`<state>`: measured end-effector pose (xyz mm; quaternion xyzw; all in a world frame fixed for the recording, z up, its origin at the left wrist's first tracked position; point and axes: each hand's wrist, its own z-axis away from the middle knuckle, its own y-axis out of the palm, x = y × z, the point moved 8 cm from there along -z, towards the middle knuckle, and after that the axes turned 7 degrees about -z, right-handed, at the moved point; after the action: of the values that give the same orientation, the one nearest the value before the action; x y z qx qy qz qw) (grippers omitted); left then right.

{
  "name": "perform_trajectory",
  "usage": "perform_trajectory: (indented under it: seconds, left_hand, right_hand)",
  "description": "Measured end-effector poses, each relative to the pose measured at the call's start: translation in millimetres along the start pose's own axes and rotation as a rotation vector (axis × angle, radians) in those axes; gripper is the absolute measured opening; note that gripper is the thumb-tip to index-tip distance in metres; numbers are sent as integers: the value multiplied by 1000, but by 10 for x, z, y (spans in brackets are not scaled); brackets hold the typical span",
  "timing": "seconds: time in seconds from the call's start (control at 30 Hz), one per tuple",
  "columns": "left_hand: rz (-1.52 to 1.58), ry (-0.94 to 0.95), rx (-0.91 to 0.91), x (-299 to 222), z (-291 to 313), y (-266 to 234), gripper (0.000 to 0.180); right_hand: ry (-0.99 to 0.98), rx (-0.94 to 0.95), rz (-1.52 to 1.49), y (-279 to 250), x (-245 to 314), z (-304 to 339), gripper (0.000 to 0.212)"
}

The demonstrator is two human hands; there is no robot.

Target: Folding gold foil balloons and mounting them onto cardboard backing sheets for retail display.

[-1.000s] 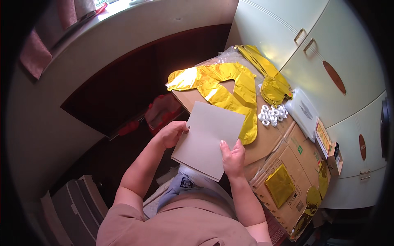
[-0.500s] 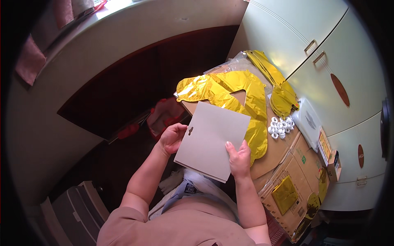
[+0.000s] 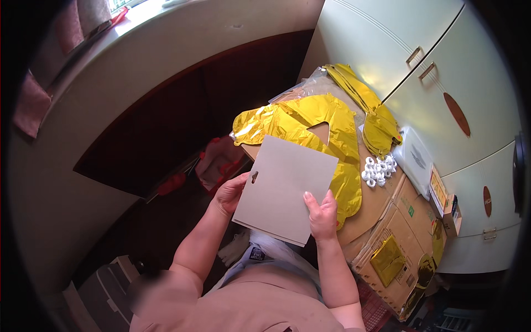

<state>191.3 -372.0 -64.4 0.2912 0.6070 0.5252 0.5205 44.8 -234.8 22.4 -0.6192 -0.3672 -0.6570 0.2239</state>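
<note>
You hold the grey card sheet [image 3: 285, 188] up over the gold foil balloon [image 3: 310, 130] on the cardboard box [image 3: 387, 218], left hand [image 3: 229, 193] and right hand [image 3: 322, 213] pinching its edges, fingers closed on it; inspection seems the step in hand; setting it down calls for a steady two-handed grip.

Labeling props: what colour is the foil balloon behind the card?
Shiny gold foil balloon, head view.

card [image 3: 285, 191] seemingly above balloon [image 3: 310, 124] on box [image 3: 387, 205].

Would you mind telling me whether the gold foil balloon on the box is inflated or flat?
Flat. The gold foil balloon lies limp and creased across the cardboard box, with no bulge, partly hidden behind the grey card that both hands hold.
</note>
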Motion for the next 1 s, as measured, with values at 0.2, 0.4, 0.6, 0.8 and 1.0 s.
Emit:
perform_trajectory:
  seconds: [0.2, 0.4, 0.6, 0.8, 1.0]
  left_hand:
    - [174, 63, 5, 111, 12, -155, 36]
    - [209, 36, 89, 80, 29, 60, 42]
    - [27, 31, 41, -48, 41, 185, 41]
    - [-275, -38, -153, -138, 54, -110, 30]
    - [-338, -43, -159, -170, 129, 28, 27]
  right_hand:
    - [27, 4, -110, 53, -94, -40, 16]
    - [36, -1, -135, 26, -134, -51, 17]
    - [15, 37, -89, 12, -119, -50, 18]
    - [-38, 31, 10, 14, -8, -28, 17]
    - [-27, 29, 10, 12, 19, 17, 16]
